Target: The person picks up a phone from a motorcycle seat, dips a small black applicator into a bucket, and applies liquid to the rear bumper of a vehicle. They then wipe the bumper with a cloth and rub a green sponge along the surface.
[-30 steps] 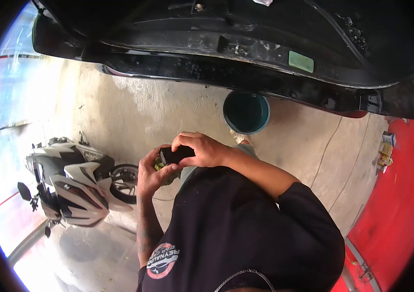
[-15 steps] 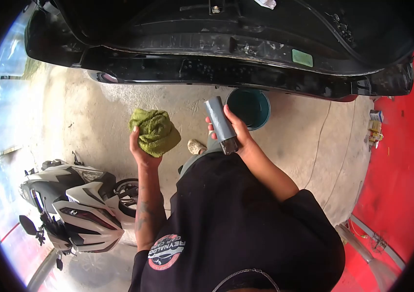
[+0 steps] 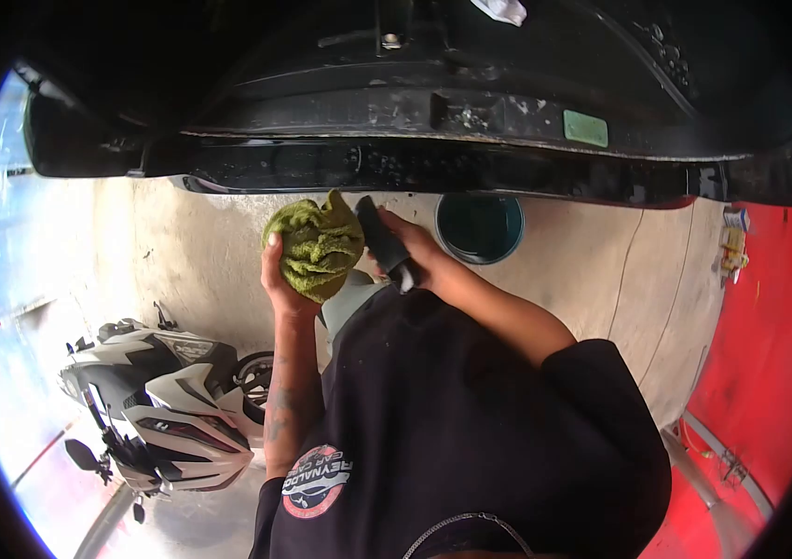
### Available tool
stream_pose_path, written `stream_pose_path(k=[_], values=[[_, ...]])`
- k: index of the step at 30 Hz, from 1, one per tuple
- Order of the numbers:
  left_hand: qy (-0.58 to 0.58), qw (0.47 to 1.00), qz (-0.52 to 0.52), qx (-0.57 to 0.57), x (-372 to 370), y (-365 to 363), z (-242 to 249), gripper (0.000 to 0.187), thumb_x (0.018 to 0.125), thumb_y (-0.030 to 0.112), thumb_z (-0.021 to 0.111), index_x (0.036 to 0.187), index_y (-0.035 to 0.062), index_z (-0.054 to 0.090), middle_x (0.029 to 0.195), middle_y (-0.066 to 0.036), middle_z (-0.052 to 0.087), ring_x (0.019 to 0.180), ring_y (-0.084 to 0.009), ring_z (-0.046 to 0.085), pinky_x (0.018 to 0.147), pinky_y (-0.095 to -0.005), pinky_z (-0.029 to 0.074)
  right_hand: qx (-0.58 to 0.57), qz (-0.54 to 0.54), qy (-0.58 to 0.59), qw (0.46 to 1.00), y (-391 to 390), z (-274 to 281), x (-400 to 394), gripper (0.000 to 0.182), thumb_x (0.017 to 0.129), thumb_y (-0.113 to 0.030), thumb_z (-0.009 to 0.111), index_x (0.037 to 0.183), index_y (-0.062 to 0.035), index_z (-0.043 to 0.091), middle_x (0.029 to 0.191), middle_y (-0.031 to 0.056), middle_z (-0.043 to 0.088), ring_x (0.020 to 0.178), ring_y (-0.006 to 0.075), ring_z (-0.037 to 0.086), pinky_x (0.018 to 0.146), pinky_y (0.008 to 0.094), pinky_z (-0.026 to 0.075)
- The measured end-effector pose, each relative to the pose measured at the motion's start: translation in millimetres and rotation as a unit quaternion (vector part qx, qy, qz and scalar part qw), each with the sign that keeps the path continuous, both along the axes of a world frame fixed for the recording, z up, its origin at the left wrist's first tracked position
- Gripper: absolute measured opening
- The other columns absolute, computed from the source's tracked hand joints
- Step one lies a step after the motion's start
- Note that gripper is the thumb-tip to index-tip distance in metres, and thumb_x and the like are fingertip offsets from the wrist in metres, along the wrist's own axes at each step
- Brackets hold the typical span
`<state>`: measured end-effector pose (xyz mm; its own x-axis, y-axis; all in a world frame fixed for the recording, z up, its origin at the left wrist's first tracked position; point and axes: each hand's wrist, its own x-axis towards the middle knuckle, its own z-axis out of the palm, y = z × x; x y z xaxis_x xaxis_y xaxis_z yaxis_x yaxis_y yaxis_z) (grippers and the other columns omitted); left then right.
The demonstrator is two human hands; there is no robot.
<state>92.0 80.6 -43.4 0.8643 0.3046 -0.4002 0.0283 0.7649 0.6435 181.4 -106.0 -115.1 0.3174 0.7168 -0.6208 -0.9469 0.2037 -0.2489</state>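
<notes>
Cloth [image 3: 312, 250], olive-green & bunched, is held up in L hand [image 3: 286, 279], thumb laid along its outer side, fingers mostly hidden behind; approx. round as folded, so no clear long axis can be given. Just to its R, a dark bar [image 3: 383, 238] is gripped in R hand [image 3: 415, 244], fingers closed round it, though some are hidden, so exact finger placement can't be told. Bar's long axis is slanted: far end tipped L, next to cloth's R edge; near, paler end pointed back toward black shirt [image 3: 471, 410]. Contact btwn bar & cloth can't be confirmed; at most a slim gap is seen at far end, w/ more space lower down. Cloth is thus set directly L of bar, R hand being on bar's far side from it; L hand is nearer to cloth, R hand to bar. Bucket [image 3: 523, 229], dark teal, is seen on concrete floor [image 3: 582, 261], just beyond & R of R hand. Farther fwd, black bodywork [image 3: 415, 166] is stretched across, w/ green block [image 3: 586, 129] resting on it & a white item [image 3: 503, 9] nr top edge. Motorcycle [image 3: 172, 410] is parked well off to L; red surface [image 3: 769, 354] is seen far R.
</notes>
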Motion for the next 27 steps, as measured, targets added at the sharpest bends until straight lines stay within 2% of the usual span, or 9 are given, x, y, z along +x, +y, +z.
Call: stream_pose_path(k=[3, 7, 9, 12, 15, 19, 20, 24, 27], values=[[0.048, 0.997, -0.051, 0.012, 13, -5, -24, 0.059, 0.098, 0.042, 0.06, 0.136, -0.002, 0.054, 0.123, -0.021, 0.066, 0.108, -0.0314, 0.069, 0.092, -0.0445, 0.059, 0.055, -0.103, 0.064, 0.991, 19, 0, -1, 0.033, 0.107, -0.04, 0.053, 0.118, -0.0103, 0.06, 0.091, 0.0061, 0.068, 0.078, 0.0145, 0.066, 0.067, 0.0298, 0.057], [0.07, 0.991, -0.113, 0.001, 29, -16, -42, 0.058, 0.097, 0.039, 0.064, 0.142, 0.0057, 0.047, 0.127, -0.018, 0.063, 0.109, -0.0292, 0.068, 0.091, -0.0439, 0.06, -0.117, -0.122, -0.203, 0.964, 21, -26, 4, 0.03, 0.104, -0.033, 0.06, 0.114, -0.0052, 0.066, 0.102, 0.0081, 0.069, 0.101, 0.0129, 0.063, 0.092, 0.0303, 0.05], [0.062, 0.987, -0.145, 0.007, 38, -22, -35, 0.078, 0.093, 0.034, 0.069, 0.157, 0.011, 0.031, 0.136, -0.017, 0.057, 0.116, -0.0292, 0.065, 0.095, -0.0439, 0.058, -0.182, -0.133, -0.325, 0.918, 19, -23, 2, 0.031, 0.103, -0.032, 0.063, 0.112, -0.0022, 0.067, 0.104, 0.0088, 0.069, 0.101, 0.0134, 0.064, 0.09, 0.03, 0.05], [0.058, 0.983, -0.173, 0.03, 49, -24, -25, 0.097, 0.088, 0.027, 0.076, 0.165, 0.013, 0.019, 0.142, -0.015, 0.054, 0.126, -0.0292, 0.06, 0.1, -0.0442, 0.056, -0.195, -0.101, -0.329, 0.918, 14, -23, 5, 0.032, 0.102, -0.03, 0.065, 0.113, 0.0003, 0.066, 0.103, 0.0106, 0.07, 0.095, 0.0142, 0.065, 0.085, 0.0304, 0.051], [0.04, 0.968, -0.247, 0.02, 49, -28, -35, 0.095, 0.086, 0.024, 0.077, 0.164, 0.0116, 0.023, 0.144, -0.014, 0.052, 0.128, -0.0279, 0.058, 0.102, -0.0438, 0.054, -0.225, -0.072, -0.359, 0.903, 10, -32, 6, 0.031, 0.101, -0.03, 0.066, 0.116, -0.0021, 0.066, 0.099, 0.0131, 0.072, 0.085, 0.0172, 0.069, 0.078, 0.0324, 0.054], [0.127, 0.952, -0.269, 0.078, 49, -41, -50, 0.065, 0.083, 0.01, 0.079, 0.141, -0.0017, 0.053, 0.122, -0.013, 0.067, 0.108, -0.024, 0.068, 0.093, -0.0384, 0.058, -0.318, -0.02, -0.433, 0.843, -15, -54, 9, 0.033, 0.097, -0.033, 0.072, 0.117, -0.0075, 0.067, 0.088, 0.0122, 0.073, 0.081, 0.0205, 0.071, 0.073, 0.035, 0.054], [0.158, 0.944, -0.264, 0.121, 48, -47, -52, 0.053, 0.082, 0.01, 0.08, 0.129, -0.0044, 0.06, 0.11, -0.011, 0.071, 0.099, -0.0232, 0.07, 0.088, -0.0368, 0.059, -0.338, 0.001, -0.435, 0.834, -24, -56, 14, 0.034, 0.096, -0.035, 0.073, 0.117, -0.0079, 0.068, 0.092, 0.0115, 0.074, 0.079, 0.0214, 0.07, 0.073, 0.0346, 0.054], [0.12, 0.816, -0.345, 0.449, 50, -60, -75, 0.057, 0.083, 0.019, 0.081, 0.134, 0.005, 0.06, 0.12, -0.014, 0.068, 0.11, -0.0276, 0.068, 0.095, -0.0395, 0.057, -0.45, -0.021, -0.376, 0.81, -99, -90, 17, 0.043, 0.093, -0.039, 0.073, 0.118, -0.0038, 0.07, 0.108, 0.015, 0.073, 0.098, 0.0212, 0.068, 0.087, 0.0342, 0.052], [0.083, 0.717, -0.318, 0.615, 70, -73, -79, 0.059, 0.08, 0.024, 0.082, 0.135, 0.0159, 0.062, 0.131, -0.016, 0.06, 0.118, -0.0324, 0.064, 0.098, -0.0433, 0.055, -0.392, -0.136, -0.23, 0.88, -161, -85, 8, 0.039, 0.098, -0.037, 0.07, 0.121, -0.0051, 0.069, 0.104, 0.0055, 0.071, 0.099, 0.0157, 0.067, 0.087, 0.0291, 0.05]])
